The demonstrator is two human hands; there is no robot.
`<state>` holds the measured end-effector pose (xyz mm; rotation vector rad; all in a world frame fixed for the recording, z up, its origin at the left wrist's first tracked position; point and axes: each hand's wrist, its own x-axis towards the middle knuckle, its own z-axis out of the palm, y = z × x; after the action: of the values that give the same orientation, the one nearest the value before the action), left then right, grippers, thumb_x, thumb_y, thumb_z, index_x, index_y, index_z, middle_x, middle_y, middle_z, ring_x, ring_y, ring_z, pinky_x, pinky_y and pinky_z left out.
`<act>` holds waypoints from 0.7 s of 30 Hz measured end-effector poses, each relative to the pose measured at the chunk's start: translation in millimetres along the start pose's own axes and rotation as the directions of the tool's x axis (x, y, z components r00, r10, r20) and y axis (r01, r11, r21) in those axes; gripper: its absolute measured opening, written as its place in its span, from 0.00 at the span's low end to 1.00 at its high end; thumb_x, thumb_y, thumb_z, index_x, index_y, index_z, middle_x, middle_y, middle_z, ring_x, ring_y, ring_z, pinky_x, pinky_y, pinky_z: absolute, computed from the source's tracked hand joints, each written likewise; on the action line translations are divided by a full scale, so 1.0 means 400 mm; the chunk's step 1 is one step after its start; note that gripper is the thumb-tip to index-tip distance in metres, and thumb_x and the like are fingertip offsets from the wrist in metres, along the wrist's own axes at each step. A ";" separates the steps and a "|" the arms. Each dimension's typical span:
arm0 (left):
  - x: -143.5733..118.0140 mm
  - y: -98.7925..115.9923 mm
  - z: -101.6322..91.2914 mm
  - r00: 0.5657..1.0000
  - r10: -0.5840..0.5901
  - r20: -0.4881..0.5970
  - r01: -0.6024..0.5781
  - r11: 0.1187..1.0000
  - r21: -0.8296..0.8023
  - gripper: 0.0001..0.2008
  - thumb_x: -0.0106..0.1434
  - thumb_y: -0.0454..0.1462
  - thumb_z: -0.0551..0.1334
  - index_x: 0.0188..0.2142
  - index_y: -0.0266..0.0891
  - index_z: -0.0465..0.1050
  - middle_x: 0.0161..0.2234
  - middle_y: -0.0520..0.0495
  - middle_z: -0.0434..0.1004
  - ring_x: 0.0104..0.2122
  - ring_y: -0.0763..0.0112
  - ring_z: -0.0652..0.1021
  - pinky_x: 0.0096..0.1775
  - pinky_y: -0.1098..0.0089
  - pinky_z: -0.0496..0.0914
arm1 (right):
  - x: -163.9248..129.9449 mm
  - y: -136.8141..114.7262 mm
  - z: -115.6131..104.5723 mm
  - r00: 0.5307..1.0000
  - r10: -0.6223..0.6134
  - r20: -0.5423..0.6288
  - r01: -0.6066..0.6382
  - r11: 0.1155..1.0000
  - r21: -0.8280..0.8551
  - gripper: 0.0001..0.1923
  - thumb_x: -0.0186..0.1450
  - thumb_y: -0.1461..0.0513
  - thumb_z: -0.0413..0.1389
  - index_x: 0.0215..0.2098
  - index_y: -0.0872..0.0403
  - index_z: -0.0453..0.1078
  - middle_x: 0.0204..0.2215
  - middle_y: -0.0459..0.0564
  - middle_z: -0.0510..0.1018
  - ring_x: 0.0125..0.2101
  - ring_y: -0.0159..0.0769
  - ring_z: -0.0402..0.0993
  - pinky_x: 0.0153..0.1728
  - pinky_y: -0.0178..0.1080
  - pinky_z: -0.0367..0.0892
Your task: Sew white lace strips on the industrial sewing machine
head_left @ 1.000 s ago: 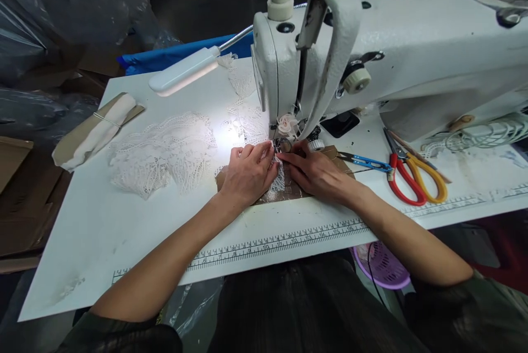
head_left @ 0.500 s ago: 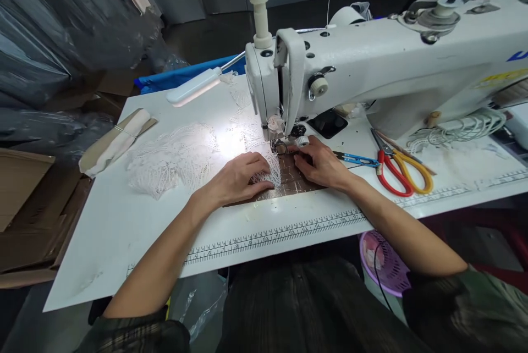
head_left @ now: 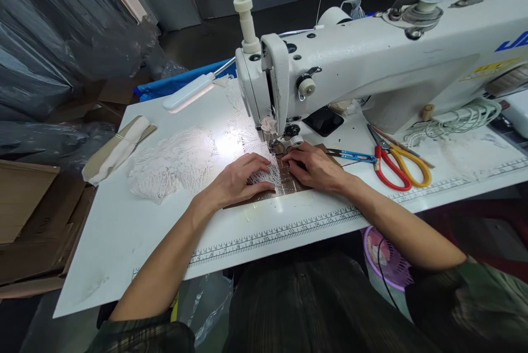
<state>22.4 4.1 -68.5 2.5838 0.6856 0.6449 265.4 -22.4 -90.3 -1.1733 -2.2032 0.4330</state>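
A white industrial sewing machine (head_left: 371, 61) stands on a white table (head_left: 124, 221). A strip of white lace (head_left: 270, 177) runs under its presser foot (head_left: 277, 147), over a brown taped patch (head_left: 292, 185). My left hand (head_left: 239, 180) lies flat on the lace just left of the needle, fingers spread and pressing it down. My right hand (head_left: 315, 169) rests on the brown patch to the right of the foot, fingertips at the lace edge. A loose heap of the same lace (head_left: 173, 163) lies to the left.
A lamp on a flexible neck (head_left: 187, 92) lights the needle area. Blue thread snips (head_left: 350, 155) and red and yellow scissors (head_left: 398, 166) lie to the right. A rolled cloth bundle (head_left: 117, 147) sits at the far left. A purple basket (head_left: 390, 262) hangs below the table edge.
My head pulled back, so the machine sits higher and smaller in view. My left hand slid toward me on the lace, then stayed; my right hand edged left toward the presser foot.
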 end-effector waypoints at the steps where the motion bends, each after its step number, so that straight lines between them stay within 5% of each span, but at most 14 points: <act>1: -0.001 -0.002 0.003 1.000 0.004 0.026 -0.005 1.000 0.019 0.11 0.66 0.43 0.64 0.39 0.37 0.75 0.44 0.40 0.77 0.43 0.63 0.79 0.42 0.62 0.78 | 0.000 0.000 0.000 1.000 0.007 -0.003 -0.007 1.000 -0.005 0.14 0.68 0.66 0.50 0.44 0.58 0.76 0.40 0.55 0.74 0.37 0.36 0.72 0.42 0.40 0.69; 9: -0.004 -0.012 -0.013 0.996 -0.080 0.028 0.082 0.993 -0.085 0.09 0.69 0.39 0.60 0.36 0.40 0.79 0.40 0.45 0.80 0.37 0.69 0.81 0.38 0.67 0.78 | 0.000 -0.001 -0.005 0.999 0.036 0.001 -0.036 0.999 -0.011 0.14 0.68 0.65 0.49 0.43 0.57 0.77 0.40 0.55 0.74 0.36 0.37 0.71 0.43 0.41 0.69; 15: 0.001 0.005 0.012 0.927 -0.215 -0.308 0.229 0.973 0.010 0.08 0.73 0.39 0.54 0.43 0.37 0.68 0.33 0.47 0.80 0.22 0.76 0.75 0.22 0.74 0.67 | -0.005 -0.025 -0.003 0.982 -0.096 0.162 0.105 0.993 -0.047 0.19 0.67 0.64 0.52 0.55 0.49 0.74 0.45 0.56 0.71 0.47 0.45 0.68 0.50 0.51 0.67; 17: 0.001 0.004 0.029 0.948 -0.184 -0.260 0.205 0.977 0.057 0.08 0.74 0.39 0.52 0.42 0.38 0.65 0.31 0.48 0.79 0.20 0.77 0.71 0.21 0.73 0.64 | -0.006 -0.028 0.001 0.972 -0.116 0.204 0.131 0.989 -0.065 0.20 0.66 0.65 0.53 0.54 0.46 0.74 0.46 0.56 0.70 0.49 0.48 0.65 0.51 0.54 0.65; 21: 0.003 -0.004 0.050 0.984 -0.048 -0.174 0.078 0.981 0.175 0.07 0.73 0.37 0.52 0.40 0.38 0.66 0.37 0.45 0.81 0.30 0.69 0.77 0.33 0.64 0.72 | -0.009 -0.026 0.006 0.972 -0.102 0.210 0.122 0.989 -0.081 0.20 0.66 0.64 0.53 0.54 0.44 0.74 0.47 0.57 0.69 0.50 0.49 0.64 0.51 0.55 0.64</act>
<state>32.9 1.2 -85.2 2.6801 0.9165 0.8240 258.8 -31.3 -87.9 -1.0862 -2.4782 0.4242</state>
